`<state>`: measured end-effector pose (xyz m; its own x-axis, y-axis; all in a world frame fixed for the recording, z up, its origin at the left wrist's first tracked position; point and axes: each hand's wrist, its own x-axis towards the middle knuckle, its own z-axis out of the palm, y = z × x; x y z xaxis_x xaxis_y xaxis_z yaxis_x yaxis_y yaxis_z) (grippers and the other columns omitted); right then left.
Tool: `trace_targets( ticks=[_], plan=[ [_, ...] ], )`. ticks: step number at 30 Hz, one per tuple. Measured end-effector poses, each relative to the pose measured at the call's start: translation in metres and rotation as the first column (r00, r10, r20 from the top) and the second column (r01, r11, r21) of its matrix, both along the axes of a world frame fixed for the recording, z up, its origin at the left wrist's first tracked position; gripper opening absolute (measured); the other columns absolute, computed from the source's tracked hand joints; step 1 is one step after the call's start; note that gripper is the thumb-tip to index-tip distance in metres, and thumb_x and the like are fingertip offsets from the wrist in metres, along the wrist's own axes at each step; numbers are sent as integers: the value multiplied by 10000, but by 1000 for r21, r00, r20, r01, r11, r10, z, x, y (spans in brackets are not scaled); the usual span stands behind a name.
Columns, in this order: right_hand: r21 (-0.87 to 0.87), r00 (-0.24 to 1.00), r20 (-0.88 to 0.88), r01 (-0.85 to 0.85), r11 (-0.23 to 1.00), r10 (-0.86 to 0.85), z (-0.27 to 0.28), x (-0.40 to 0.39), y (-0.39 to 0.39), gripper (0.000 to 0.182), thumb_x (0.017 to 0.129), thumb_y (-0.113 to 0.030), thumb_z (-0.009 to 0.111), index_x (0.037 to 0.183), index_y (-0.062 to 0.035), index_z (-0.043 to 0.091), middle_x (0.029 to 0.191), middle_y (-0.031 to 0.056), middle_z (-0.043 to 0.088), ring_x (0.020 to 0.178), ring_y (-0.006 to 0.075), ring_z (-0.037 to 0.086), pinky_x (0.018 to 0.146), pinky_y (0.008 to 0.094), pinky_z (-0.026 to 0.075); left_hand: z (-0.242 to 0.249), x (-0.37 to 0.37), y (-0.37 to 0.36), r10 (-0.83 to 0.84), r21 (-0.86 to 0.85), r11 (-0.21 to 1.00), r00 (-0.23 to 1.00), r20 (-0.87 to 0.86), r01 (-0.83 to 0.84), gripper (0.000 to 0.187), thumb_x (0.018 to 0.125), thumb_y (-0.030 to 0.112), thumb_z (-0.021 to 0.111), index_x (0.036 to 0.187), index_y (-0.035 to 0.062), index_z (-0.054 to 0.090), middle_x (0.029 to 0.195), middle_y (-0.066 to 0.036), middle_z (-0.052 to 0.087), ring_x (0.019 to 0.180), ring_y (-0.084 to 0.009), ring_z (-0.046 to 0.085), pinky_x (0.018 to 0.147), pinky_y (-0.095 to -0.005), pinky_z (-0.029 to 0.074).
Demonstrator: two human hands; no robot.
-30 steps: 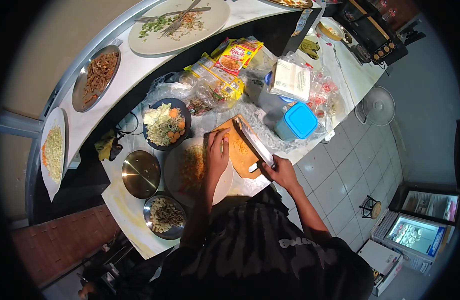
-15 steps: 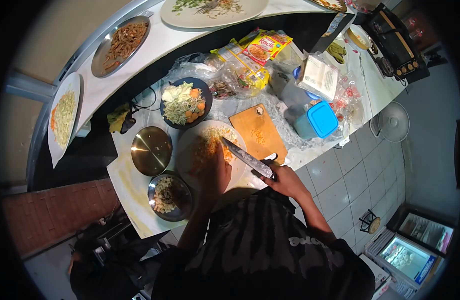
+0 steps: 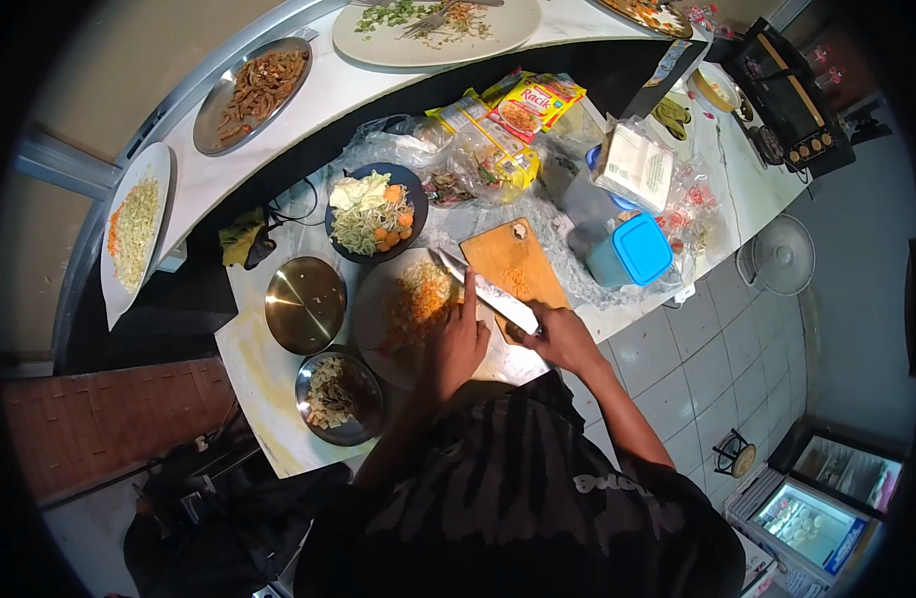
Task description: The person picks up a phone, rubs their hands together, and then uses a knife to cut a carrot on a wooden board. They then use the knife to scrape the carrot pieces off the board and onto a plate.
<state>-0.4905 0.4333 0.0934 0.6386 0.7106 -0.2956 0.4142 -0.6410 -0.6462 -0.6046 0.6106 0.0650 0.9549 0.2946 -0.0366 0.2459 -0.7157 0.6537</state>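
Note:
My right hand (image 3: pixel 565 341) is wrapped round the handle of a kitchen knife (image 3: pixel 500 301), its blade slanting up and left over the edge of a large white plate (image 3: pixel 376 311). Chopped orange and whitish vegetable bits (image 3: pixel 421 297) are heaped on that plate. Above the plate's right side, my left hand (image 3: pixel 458 344) stretches its index finger out to the blade and seems to touch it; the other fingers are partly hidden. A wooden cutting board (image 3: pixel 498 249) lies beside the plate, with a few orange shreds (image 3: pixel 516 282) on it.
Left of the plate stand a shiny metal bowl (image 3: pixel 305 304) and a steel dish of chopped pieces (image 3: pixel 330 391). Behind are a dark plate of vegetables (image 3: pixel 375 217), yellow seasoning packets (image 3: pixel 528 110) and a blue-lidded container (image 3: pixel 641 249). Food plates line the raised shelf (image 3: pixel 308 105).
The knife has shifted slightly, its blade now over the plate's right edge and board. My left hand has moved right, from over the vegetable bits to the blade, with its index finger extended.

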Motion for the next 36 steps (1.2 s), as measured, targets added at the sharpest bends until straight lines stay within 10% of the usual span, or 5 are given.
trace_targets(
  ticks=[9,13,15,18,36],
  plan=[
    [-5,995,15,-99,995,99,-14,-4,-7,402,813,-221,739,1168,-42,681,928,225,713,865,395,695,792,485,544,-16,-17,9,321,118,946,914,-246,-300,753,923,166,548,1554,-58,202,766,-291,669,700,-454,671,685,-517,538],
    [28,967,-21,256,966,-256,-21,18,-12,336,827,-227,733,1068,-4,662,833,235,673,739,372,685,683,451,521,-3,-11,21,273,-42,956,930,-245,-291,699,938,152,542,1557,-4,258,965,-298,685,836,-440,683,752,-503,540],
    [196,902,103,395,897,-420,-56,35,-10,260,812,-163,738,918,17,583,737,216,599,670,403,619,633,460,481,-19,0,23,145,37,988,978,151,-152,648,956,139,558,1548,40,314,1198,-291,629,995,-421,656,837,-484,523],
    [368,867,247,329,870,-433,-60,57,2,205,756,11,683,867,31,512,860,242,577,855,463,589,736,497,463,-9,31,25,69,-288,956,996,50,-52,632,958,121,568,1546,99,338,1291,-296,521,1147,-471,547,921,-495,481],
    [208,930,307,139,968,-199,-75,90,4,366,696,72,672,1051,27,595,973,204,627,1015,409,593,878,481,492,-49,90,-8,114,-79,993,920,376,-90,486,841,3,641,1322,42,583,1159,-178,556,1128,-360,559,939,-420,492]
  ],
)
